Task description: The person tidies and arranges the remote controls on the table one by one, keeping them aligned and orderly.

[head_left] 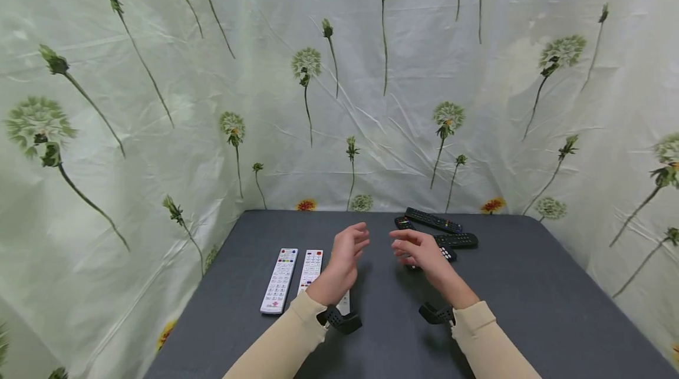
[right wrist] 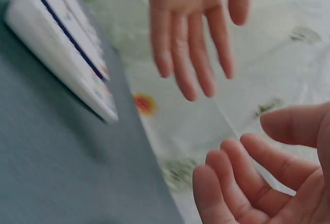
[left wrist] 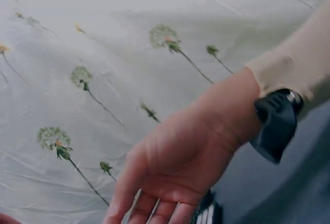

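My left hand hovers above the table beside the white remote controls, its fingers loosely bent and holding nothing. Across a gap, my right hand hangs near the black remotes with relaxed fingers, also holding nothing. A white remote lies at the left, and a second white remote is beside it. The left hand and wrist mostly hide a third white remote. In the right wrist view both hands face each other, with the right hand's fingers softly curved.
Several black remotes lie in a loose pile at the back right, among them a long black remote and another black remote. The dark grey table backs onto a flowered curtain. Each wrist wears a black band.
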The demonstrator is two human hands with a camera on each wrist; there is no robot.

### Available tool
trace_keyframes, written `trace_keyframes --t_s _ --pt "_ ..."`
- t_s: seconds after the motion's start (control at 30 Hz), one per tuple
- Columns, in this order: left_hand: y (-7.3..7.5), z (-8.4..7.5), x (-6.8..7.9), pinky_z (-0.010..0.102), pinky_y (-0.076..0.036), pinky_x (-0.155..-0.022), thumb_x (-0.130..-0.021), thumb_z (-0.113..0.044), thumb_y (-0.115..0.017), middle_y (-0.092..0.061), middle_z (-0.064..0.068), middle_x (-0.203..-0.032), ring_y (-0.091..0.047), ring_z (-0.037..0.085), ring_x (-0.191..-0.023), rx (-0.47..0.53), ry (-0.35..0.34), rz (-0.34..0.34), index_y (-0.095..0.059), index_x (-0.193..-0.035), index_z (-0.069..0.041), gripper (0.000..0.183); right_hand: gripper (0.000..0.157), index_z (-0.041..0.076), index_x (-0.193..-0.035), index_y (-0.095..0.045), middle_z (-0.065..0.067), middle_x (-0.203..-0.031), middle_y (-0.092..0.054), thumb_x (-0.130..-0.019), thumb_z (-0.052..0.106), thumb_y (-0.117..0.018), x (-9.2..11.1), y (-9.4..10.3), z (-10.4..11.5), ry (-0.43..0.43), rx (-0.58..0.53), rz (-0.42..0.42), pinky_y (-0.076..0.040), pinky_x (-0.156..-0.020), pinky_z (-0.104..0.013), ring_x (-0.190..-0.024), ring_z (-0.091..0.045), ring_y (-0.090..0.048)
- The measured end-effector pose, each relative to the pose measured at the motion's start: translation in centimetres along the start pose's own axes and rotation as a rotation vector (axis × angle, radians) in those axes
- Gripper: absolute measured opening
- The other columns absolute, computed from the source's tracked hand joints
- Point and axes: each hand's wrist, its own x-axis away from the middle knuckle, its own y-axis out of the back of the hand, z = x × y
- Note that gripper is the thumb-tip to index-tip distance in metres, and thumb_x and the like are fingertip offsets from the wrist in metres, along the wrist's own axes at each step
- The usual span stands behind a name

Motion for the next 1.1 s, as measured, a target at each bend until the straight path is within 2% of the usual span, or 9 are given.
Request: trace_keyframes --t_s 0.2,0.27,0.43,0.57,0.63,0.77,0.9,1.0,1.1 --pt "-2.6 1.5 -1.6 0.059 -0.023 -0.116 -0.096 -0.007 -0.044 -0.053 0.023 -0.141 -0.048 0.042 -0.130 0.067 0.084 -0.013 -0.053 -0.143 0.000 0.048 0.040 -0.002 -0.136 -0.058 -0.019 -0.126 -0.062 -0.103 0.020 -0.060 0.0 4.0 -0.2 -0.002 0.070 -0.190 -0.051 -0.095 -0.053 -0.105 -0.029 -0.063" --pt "-3.4 2.2 -2.0 0.060 -0.023 -0.115 -0.097 -0.009 -0.043 -0.050 0.025 -0.142 -0.045 0.044 -0.132 0.087 0.128 -0.014 -0.054 -0.142 0.001 0.047 0.040 -0.001 -0.137 -0.058 -0.023 -0.133 -0.057 -0.103 0.020 -0.059 0.1 5.2 -0.5 -0.012 0.103 -0.234 -0.050 -0.097 -0.054 -0.112 -0.032 -0.061" --pt "-4.8 4.0 -2.9 0.066 -0.020 -0.114 -0.095 -0.013 -0.042 -0.033 0.034 -0.150 -0.028 0.053 -0.140 0.169 0.265 -0.026 -0.044 -0.146 0.004 0.053 0.041 -0.001 -0.140 -0.056 -0.025 -0.144 -0.049 -0.105 0.021 -0.054 0.2 7.7 -1.7 -0.068 0.195 -0.307 -0.045 -0.102 -0.056 -0.129 -0.041 -0.048" --pt "-5.4 5.4 -3.3 0.073 -0.016 -0.111 -0.092 -0.015 -0.042 -0.022 0.042 -0.152 -0.020 0.060 -0.140 0.250 0.383 -0.025 -0.033 -0.149 0.005 0.061 0.042 -0.003 -0.140 -0.055 -0.027 -0.144 -0.048 -0.105 0.020 -0.052 0.4 8.9 -2.7 -0.121 0.288 -0.345 -0.043 -0.100 -0.057 -0.129 -0.042 -0.046" --pt "-5.8 6.1 -3.3 0.076 -0.016 -0.109 -0.092 -0.016 -0.041 -0.019 0.045 -0.151 -0.019 0.063 -0.139 0.270 0.414 -0.025 -0.032 -0.148 0.006 0.062 0.043 -0.004 -0.140 -0.054 -0.028 -0.146 -0.046 -0.104 0.019 -0.052 0.6 9.4 -3.1 -0.149 0.305 -0.352 -0.042 -0.101 -0.058 -0.131 -0.043 -0.044" --pt "-6.8 6.6 -3.3 0.077 -0.021 -0.105 -0.092 -0.017 -0.041 -0.023 0.044 -0.149 -0.025 0.064 -0.135 0.253 0.411 -0.057 -0.034 -0.147 0.007 0.060 0.047 -0.005 -0.146 -0.047 -0.030 -0.152 -0.037 -0.106 0.019 -0.048 0.5 10.1 -3.4 -0.197 0.274 -0.309 -0.041 -0.104 -0.059 -0.136 -0.045 -0.038" --pt "-7.9 7.0 -3.1 0.072 -0.030 -0.105 -0.092 -0.016 -0.046 -0.031 0.041 -0.147 -0.035 0.060 -0.130 0.195 0.374 -0.113 -0.038 -0.145 0.006 0.058 0.049 -0.004 -0.151 -0.039 -0.030 -0.158 -0.027 -0.107 0.017 -0.044 0.2 10.5 -3.7 -0.221 0.240 -0.257 -0.043 -0.103 -0.057 -0.140 -0.044 -0.035" --pt "-8.5 7.4 -3.1 0.066 -0.034 -0.105 -0.090 -0.013 -0.048 -0.036 0.040 -0.143 -0.041 0.056 -0.124 0.162 0.348 -0.156 -0.042 -0.140 0.008 0.055 0.049 -0.005 -0.150 -0.040 -0.031 -0.155 -0.032 -0.106 0.014 -0.045 0.1 10.7 -4.3 -0.228 0.251 -0.257 -0.049 -0.097 -0.052 -0.134 -0.044 -0.040" --pt "-8.9 7.8 -2.9 0.060 -0.039 -0.103 -0.086 -0.007 -0.048 -0.045 0.036 -0.127 -0.047 0.045 -0.109 0.147 0.305 -0.219 -0.048 -0.127 0.009 0.044 0.047 -0.008 -0.146 -0.045 -0.031 -0.145 -0.043 -0.104 0.012 -0.049 0.2 10.9 -4.9 -0.241 0.284 -0.254 -0.054 -0.088 -0.046 -0.120 -0.041 -0.049"
